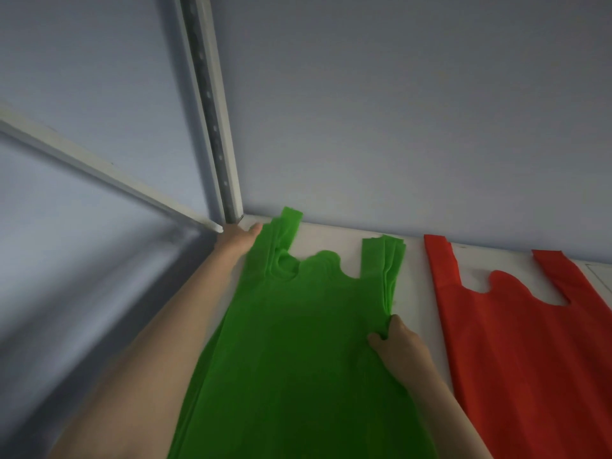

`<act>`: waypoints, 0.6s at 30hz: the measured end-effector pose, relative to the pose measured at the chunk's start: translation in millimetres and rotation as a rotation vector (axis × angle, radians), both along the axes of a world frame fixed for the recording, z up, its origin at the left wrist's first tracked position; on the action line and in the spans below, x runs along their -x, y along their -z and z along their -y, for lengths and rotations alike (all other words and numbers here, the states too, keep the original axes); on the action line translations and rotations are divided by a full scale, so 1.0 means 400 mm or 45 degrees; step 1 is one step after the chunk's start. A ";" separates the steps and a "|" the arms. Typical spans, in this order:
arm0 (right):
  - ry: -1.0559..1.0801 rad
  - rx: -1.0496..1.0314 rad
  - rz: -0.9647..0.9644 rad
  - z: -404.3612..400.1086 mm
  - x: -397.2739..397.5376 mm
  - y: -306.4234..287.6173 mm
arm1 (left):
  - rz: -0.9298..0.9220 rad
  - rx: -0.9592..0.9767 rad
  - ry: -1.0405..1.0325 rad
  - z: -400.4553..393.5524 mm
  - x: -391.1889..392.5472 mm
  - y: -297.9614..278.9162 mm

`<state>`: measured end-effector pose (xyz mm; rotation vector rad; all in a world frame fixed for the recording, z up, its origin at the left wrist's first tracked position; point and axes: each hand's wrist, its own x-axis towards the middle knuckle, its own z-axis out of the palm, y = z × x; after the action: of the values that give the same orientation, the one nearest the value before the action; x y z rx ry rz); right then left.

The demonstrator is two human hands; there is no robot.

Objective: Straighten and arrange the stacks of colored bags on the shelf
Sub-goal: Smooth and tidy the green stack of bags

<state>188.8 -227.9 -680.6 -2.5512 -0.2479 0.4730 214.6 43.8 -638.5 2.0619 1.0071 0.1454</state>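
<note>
Both hands are on the stack of green bags, which lies flat on the white shelf with its handles pointing toward the back wall. Reaching far along the stack's left edge, the left hand lies by the upper left handle near the shelf's back corner; its fingers look fairly straight against the edge of the fabric, though motion blur makes the contact hard to read. On the right edge, the right hand pinches the stacked layers just below the right handle, thumb on top and fingers curled round the side. Several layers show as offset edges along both green handles, so the stack is not yet flush. Just beside it to the right, apart from it with a strip of bare shelf between, lies the stack of red bags, also flat with handles toward the wall; its right side and lower end are cut off by the picture's edge. A pale blue-grey wall rises behind the shelf. At the left corner stands a white metal upright with a row of holes, and a white rail runs from it toward the left. That left part is blurred, and the lower end of the green stack runs out of view.
</note>
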 end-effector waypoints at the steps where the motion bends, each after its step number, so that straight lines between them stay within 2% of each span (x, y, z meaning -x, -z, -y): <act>1: 0.003 -0.008 -0.002 0.001 -0.002 0.001 | -0.055 -0.038 0.007 0.001 0.009 0.007; 4: 0.034 -0.044 -0.036 0.006 -0.007 0.006 | -0.153 0.134 0.084 0.006 0.024 0.030; 7: 0.082 -0.114 -0.075 0.011 -0.011 0.010 | -0.156 0.072 0.111 0.013 0.028 0.043; 10: 0.107 -0.158 -0.075 0.013 -0.011 0.015 | -0.084 0.018 0.076 0.022 0.019 0.053; 14: 0.105 -0.173 -0.051 0.013 -0.009 0.019 | 0.094 0.223 -0.007 0.012 0.014 0.051; 16: 0.105 -0.170 -0.039 0.014 -0.008 0.019 | 0.079 0.299 0.064 0.009 0.018 0.045; 18: 0.102 -0.163 -0.035 0.014 -0.006 0.020 | -0.018 0.288 0.283 0.029 0.033 0.027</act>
<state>191.4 -233.5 -688.4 -2.4181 -0.1600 0.4470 201.5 32.2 -649.4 1.9519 0.7583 -0.0946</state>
